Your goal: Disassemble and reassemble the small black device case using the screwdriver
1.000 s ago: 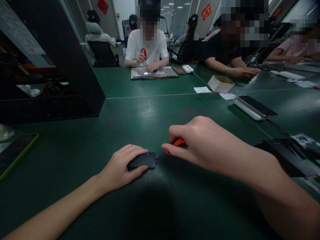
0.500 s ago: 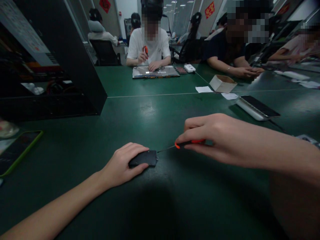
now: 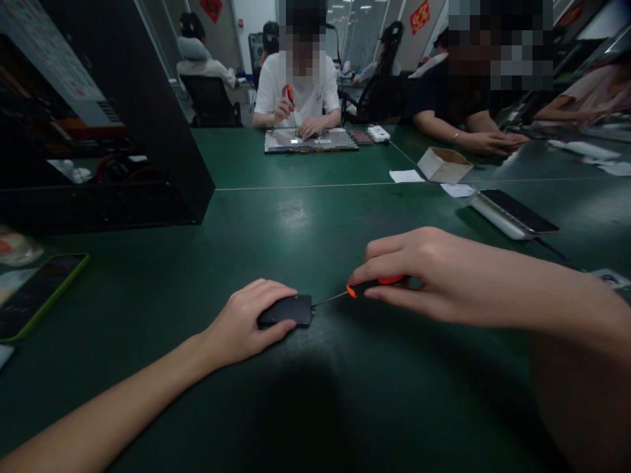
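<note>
On the green table lies a small flat black box [image 3: 294,311], its exact kind unclear. My left hand [image 3: 254,316] grips it from the left, fingers along the far side and thumb along the near side. Its right end sticks out of the grasp. My right hand [image 3: 414,269] is closed around the orange and black handle of a screwdriver [image 3: 362,288]. The thin metal shaft slants down to the left, and its tip is at the right end of the box. Whether the tip sits inside the box or only touches it, I cannot tell.
A tall black cabinet [image 3: 185,157] stands at the left, with a green-cased phone [image 3: 42,295] in front of it. Toward the right are an open carton [image 3: 444,165] and a phone on a white stand [image 3: 517,211]. Across the table, a person in white [image 3: 296,92] holds another screwdriver over a panel.
The screwdriver's tip has dropped slightly against the end of the box, and its handle has turned a little. My left hand keeps its grip. The whole view has shifted slightly.
</note>
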Tool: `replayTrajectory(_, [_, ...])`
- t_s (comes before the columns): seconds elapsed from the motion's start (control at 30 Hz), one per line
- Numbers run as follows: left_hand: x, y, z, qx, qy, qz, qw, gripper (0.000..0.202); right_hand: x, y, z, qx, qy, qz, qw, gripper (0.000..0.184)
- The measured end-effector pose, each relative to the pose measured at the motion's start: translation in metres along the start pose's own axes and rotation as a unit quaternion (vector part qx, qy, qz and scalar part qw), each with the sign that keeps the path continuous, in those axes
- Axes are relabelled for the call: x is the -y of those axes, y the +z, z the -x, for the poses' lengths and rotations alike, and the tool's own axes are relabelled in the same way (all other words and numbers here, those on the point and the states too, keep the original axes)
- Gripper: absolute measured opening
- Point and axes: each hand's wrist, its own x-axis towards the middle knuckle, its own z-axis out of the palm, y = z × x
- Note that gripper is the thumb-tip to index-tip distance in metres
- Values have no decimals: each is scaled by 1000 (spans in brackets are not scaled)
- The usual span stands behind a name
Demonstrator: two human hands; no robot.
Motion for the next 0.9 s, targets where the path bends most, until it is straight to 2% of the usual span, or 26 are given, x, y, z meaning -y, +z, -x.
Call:
replayTrajectory(0.3, [4,3,1,1,-6,0,1000,38,-2,6,-3,-6,31,-32,999,22])
replayTrajectory(0.47, [0,4,0,-21,-28,1,999,39,-25,16,-12,-14,111,-133,985,21])
replayTrajectory(0.57, [-3,5,0,-44,-51,5,998,40,-43,26,-16,6,148,-215,965,29])
replayTrajectory(0.67, [-5,5,1,-53,-63,11,997,38,-49,39,-9,11,163,-254,953,35])
replayTrajectory(0.83, [-7,5,0,-60,-61,23,996,35,-37,65,21,-82,143,-230,959,30])
replayTrajectory(0.9, [-7,5,0,-62,-60,21,996,35,-32,76,27,-91,119,-206,967,26])
